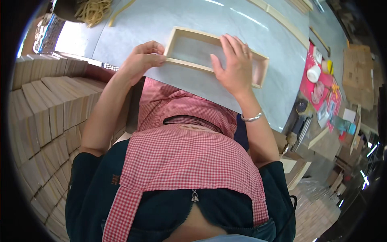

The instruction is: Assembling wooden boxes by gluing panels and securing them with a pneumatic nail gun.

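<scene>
A shallow rectangular frame of pale wood (pixel 189 63) lies slantwise on the grey tabletop (pixel 129 24), and the grey surface shows inside it. At its left end, the curled fingers and thumb of my left hand (pixel 141 60) close on the near corner. Whether something small is also between those fingertips is hidden. My right hand (pixel 234 66) reaches across the frame toward its right end, fingers stretched and thumb apart, touching the wood. A silver bangle (pixel 252 117) circles my right wrist.
Stacked wooden pieces (pixel 44 109) rise at the left. Yellowish bands (pixel 94 11) lie at the far left. Long wooden strips (pixel 282 20) lie at the far right. Beyond the right edge are a pink sheet (pixel 308 72), a white container (pixel 313 74), a bottle (pixel 342 125) and a cardboard box (pixel 356 74).
</scene>
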Motion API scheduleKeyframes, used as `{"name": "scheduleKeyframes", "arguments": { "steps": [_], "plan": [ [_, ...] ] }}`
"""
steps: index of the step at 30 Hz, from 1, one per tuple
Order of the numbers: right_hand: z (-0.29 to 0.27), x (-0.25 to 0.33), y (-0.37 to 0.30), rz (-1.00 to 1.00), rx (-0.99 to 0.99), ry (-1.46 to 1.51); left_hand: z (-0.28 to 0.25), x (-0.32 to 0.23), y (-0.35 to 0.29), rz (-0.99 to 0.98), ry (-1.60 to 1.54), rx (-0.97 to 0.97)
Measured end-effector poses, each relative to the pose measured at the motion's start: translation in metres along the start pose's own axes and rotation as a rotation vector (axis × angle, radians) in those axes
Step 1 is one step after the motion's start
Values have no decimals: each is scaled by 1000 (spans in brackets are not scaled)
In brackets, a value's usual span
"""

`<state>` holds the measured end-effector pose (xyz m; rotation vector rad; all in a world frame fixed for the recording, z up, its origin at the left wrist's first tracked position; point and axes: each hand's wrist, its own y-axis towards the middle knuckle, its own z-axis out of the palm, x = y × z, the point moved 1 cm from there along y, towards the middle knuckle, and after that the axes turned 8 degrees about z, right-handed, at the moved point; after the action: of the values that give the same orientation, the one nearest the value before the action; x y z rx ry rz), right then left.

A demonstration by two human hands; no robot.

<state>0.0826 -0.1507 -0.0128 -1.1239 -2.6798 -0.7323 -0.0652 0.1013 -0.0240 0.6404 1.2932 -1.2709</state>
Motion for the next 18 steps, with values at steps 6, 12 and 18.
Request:
{"name": "scheduleKeyframes", "arguments": {
  "steps": [6, 12, 18],
  "plan": [
    [-36, -31, -18, 243, -315, 422, 19, 0, -1, 97, 125, -51],
    [-52, -81, -107, 621, -85, 626, 32, 14, -18, 297, 261, -154],
    [-107, -85, -65, 585, -195, 824, 16, -41, 20, 189, 24, 65]
  ]
}}
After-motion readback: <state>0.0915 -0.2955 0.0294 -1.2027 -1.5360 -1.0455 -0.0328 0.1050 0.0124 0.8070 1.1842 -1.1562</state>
